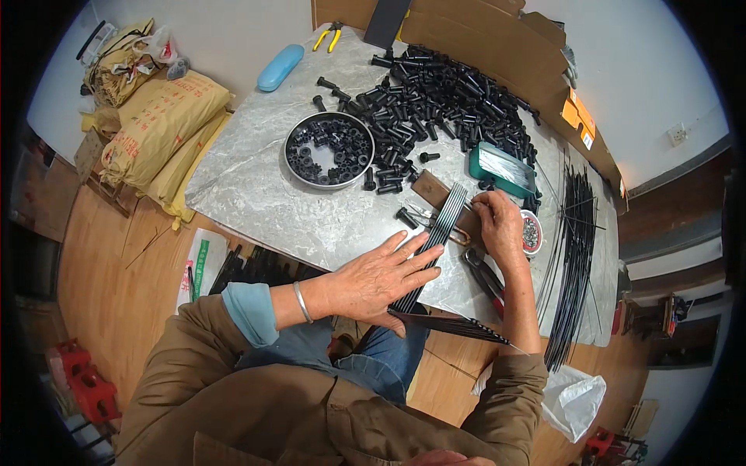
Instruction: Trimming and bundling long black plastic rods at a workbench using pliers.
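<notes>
My left hand lies palm down with its fingers stretched across a flat row of thin black rods, which slants over the table's near edge. A second set of dark rods runs off to the right from the row's lower end. At the row's upper end, my right hand has its thumb and fingers pinched together; what they hold is too small to make out. A brown block lies beneath the row. Beside it is a silver-jawed hand tool, partly hidden. Pliers with dark and red handles lie below my right hand.
Black bolt-like parts are heaped on the grey table. A round metal bowl holds small black rings. Nearby are a teal box, a small bowl of metal bits, long black rods and yellow-handled pliers.
</notes>
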`<state>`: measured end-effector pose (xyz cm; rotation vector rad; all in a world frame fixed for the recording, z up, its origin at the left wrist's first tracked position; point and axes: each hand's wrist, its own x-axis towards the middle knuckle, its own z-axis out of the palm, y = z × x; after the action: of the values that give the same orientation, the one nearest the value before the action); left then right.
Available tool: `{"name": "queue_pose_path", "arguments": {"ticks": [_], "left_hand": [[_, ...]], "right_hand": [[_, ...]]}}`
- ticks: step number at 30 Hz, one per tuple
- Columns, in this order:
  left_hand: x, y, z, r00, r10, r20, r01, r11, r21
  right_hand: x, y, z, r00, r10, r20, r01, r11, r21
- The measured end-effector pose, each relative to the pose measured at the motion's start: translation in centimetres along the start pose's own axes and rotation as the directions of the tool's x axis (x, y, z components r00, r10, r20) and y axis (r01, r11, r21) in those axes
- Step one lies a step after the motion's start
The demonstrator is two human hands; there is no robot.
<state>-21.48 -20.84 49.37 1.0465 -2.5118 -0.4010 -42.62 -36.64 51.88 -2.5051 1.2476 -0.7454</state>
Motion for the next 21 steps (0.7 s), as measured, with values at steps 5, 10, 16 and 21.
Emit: {"name": "queue_pose_path", "arguments": {"ticks": [5,10,16,21], "left_hand": [[0.1,0.2,-0.3,1.000,-0.004,0.004,0.004,1.000,0.017],[0.0,0.1,-0.2,1.000,0.001,-0.005,-0.001,1.000,0.007],[0.1,0.1,-0.3,1.000,0.010,-0.024,-0.011,0.999,-0.041],[0.0,0.1,-0.2,1.000,0.015,-0.026,-0.016,0.999,-0.031]], "right_hand": [[0.1,0.4,-0.1,0.997,-0.068,-0.019,0.067,0.995,-0.075],[0.3,0.2,-0.1,0.994,-0.105,-0.025,0.100,0.985,-0.139],[0.4,0.6,0.0,0.998,-0.002,0.058,0.001,1.000,0.019],[0.6,1.1,0.6,1.000,0.026,0.014,-0.027,0.993,0.113]]}}
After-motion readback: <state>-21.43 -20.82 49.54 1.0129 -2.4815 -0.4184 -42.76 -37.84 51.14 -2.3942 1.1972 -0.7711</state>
